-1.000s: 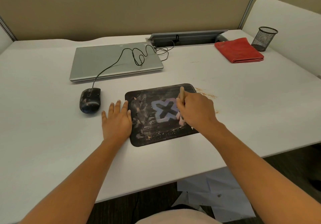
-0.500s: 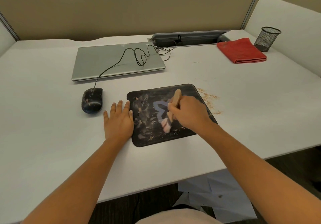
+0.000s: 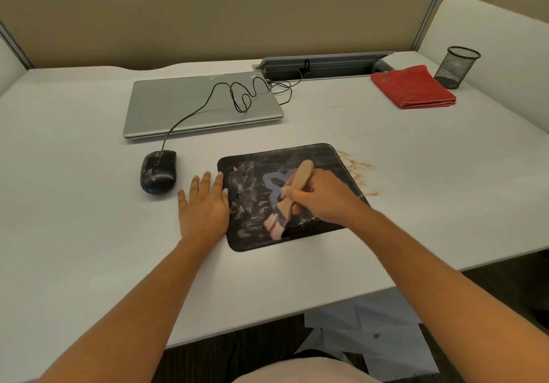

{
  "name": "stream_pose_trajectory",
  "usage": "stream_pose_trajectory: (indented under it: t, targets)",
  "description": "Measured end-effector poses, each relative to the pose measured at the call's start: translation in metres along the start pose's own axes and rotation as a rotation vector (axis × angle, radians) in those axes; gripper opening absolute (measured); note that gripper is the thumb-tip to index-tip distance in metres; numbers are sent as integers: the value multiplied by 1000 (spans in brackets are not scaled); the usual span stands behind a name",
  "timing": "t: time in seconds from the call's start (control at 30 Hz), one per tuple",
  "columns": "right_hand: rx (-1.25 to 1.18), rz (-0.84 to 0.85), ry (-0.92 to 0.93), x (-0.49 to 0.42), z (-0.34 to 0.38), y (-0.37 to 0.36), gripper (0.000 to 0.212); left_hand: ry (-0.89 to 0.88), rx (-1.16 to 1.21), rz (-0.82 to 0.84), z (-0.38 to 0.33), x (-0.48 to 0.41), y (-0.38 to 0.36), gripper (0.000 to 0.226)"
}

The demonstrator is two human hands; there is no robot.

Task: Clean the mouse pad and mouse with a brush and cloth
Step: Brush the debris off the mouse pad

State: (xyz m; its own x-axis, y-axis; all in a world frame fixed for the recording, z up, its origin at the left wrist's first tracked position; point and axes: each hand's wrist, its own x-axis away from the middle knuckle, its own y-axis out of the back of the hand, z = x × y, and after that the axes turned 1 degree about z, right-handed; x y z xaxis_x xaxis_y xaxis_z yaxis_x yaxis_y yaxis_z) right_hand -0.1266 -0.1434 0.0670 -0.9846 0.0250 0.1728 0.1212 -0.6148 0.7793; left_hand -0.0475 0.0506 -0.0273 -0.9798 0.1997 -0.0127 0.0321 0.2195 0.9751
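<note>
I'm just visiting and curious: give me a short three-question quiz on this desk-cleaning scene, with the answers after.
1. True or false: the right hand holds the brush over the mouse pad.
2. Where does the red cloth lie? A) under the left hand B) folded at the desk's far right, beside the mesh cup C) on the laptop
3. Fill in: the left hand lies flat at the pad's ____ edge, beside the mouse.

Key: 1 true; 2 B; 3 left.

office cubicle: partitions (image 3: pixel 208 17), desk (image 3: pixel 74 204), laptop (image 3: pixel 184 106)
</note>
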Motion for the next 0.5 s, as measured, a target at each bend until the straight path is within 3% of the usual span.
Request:
stream_pose_trajectory:
  t: [0.1, 0.23, 0.37, 0.5]
  targets:
    - [157, -46, -122, -4, -13, 26, 26, 0, -5, 6, 0, 1, 0, 51]
    - [427, -252, -168, -4, -22, 43, 29, 0, -11, 11, 0, 1, 1, 51]
    - [-202, -124, -17, -3, -12, 26, 17, -3, -15, 13, 0, 1, 1, 51]
    - [-205, -26, -50, -4, -19, 13, 21, -7, -23, 15, 1, 1, 0, 52]
